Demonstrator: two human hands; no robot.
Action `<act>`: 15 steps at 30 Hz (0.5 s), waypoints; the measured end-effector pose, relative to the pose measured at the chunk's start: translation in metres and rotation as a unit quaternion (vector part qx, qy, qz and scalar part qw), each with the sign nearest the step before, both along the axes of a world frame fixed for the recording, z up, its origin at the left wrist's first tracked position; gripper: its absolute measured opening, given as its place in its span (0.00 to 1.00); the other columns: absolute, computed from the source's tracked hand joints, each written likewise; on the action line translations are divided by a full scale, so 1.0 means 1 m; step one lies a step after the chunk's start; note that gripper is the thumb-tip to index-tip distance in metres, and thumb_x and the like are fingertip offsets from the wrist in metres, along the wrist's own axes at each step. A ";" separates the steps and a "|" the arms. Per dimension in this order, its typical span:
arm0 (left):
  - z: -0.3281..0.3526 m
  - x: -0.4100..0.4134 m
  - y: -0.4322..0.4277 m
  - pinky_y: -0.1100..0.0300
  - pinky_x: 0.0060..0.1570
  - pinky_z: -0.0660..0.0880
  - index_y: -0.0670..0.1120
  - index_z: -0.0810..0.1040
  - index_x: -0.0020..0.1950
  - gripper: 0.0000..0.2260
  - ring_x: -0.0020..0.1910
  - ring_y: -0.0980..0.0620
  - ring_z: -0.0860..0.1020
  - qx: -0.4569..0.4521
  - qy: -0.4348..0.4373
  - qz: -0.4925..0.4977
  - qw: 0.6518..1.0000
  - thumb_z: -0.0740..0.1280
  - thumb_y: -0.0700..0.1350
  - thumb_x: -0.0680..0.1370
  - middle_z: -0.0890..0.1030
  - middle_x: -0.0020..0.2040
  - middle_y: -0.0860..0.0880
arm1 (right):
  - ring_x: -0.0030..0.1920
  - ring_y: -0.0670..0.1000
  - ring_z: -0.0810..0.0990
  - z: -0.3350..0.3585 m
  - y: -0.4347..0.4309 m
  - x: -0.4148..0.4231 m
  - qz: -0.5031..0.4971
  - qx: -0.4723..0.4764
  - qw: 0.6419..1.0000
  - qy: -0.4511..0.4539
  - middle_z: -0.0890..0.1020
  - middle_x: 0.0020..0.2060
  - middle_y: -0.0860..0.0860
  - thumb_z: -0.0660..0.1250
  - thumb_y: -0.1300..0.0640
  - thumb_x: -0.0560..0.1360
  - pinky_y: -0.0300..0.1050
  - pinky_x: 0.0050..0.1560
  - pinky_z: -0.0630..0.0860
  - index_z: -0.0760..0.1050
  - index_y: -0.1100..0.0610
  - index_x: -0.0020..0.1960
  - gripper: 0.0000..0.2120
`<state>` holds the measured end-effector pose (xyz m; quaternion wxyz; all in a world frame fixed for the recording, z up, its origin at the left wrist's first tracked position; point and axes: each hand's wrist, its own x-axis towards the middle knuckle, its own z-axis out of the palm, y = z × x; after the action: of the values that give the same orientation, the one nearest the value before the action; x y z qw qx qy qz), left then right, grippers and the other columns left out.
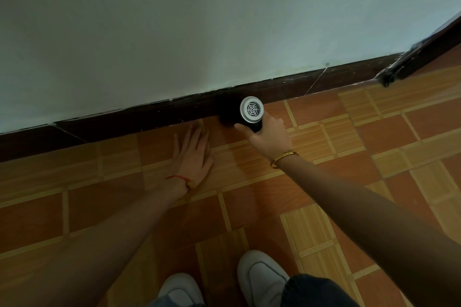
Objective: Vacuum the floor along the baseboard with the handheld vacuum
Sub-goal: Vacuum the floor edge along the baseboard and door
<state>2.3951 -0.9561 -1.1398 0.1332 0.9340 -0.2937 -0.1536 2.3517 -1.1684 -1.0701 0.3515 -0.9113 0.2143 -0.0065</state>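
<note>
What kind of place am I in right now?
Probably a room in a home, at floor level by a wall. A painted wall meets a dark baseboard above patterned floor tiles, and the right hand holds a vacuum.

right hand (pixel 270 136) gripping vacuum (pixel 245 116), nozzle at baseboard (pixel 149 119)
</note>
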 end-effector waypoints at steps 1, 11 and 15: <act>0.001 -0.001 -0.001 0.39 0.75 0.42 0.46 0.55 0.80 0.35 0.80 0.45 0.46 0.005 0.000 -0.001 1.000 0.42 0.61 0.76 0.54 0.81 0.46 | 0.52 0.54 0.83 0.000 -0.001 0.000 0.000 -0.002 1.000 0.001 0.85 0.50 0.51 0.71 0.35 0.72 0.54 0.51 0.83 0.75 0.56 0.65 0.30; 0.012 -0.010 -0.015 0.39 0.76 0.40 0.47 0.51 0.81 0.33 0.80 0.46 0.42 0.042 -0.001 -0.007 0.999 0.43 0.62 0.79 0.48 0.81 0.46 | 0.53 0.54 0.82 0.005 -0.027 -0.008 -0.050 -0.008 0.999 0.019 0.85 0.51 0.51 0.70 0.35 0.72 0.52 0.55 0.80 0.75 0.54 0.65 0.29; 0.019 -0.013 -0.025 0.40 0.76 0.39 0.47 0.50 0.81 0.29 0.80 0.45 0.41 0.042 0.003 -0.012 0.999 0.51 0.57 0.83 0.46 0.81 0.47 | 0.53 0.51 0.80 0.010 -0.038 -0.010 -0.025 -0.008 0.999 0.044 0.84 0.52 0.51 0.69 0.34 0.73 0.48 0.51 0.79 0.75 0.54 0.65 0.30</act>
<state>2.3823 -0.9815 -1.1209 0.0930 0.9348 -0.2979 -0.1698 2.3419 -1.2065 -1.0605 0.3340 -0.9079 0.2524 0.0226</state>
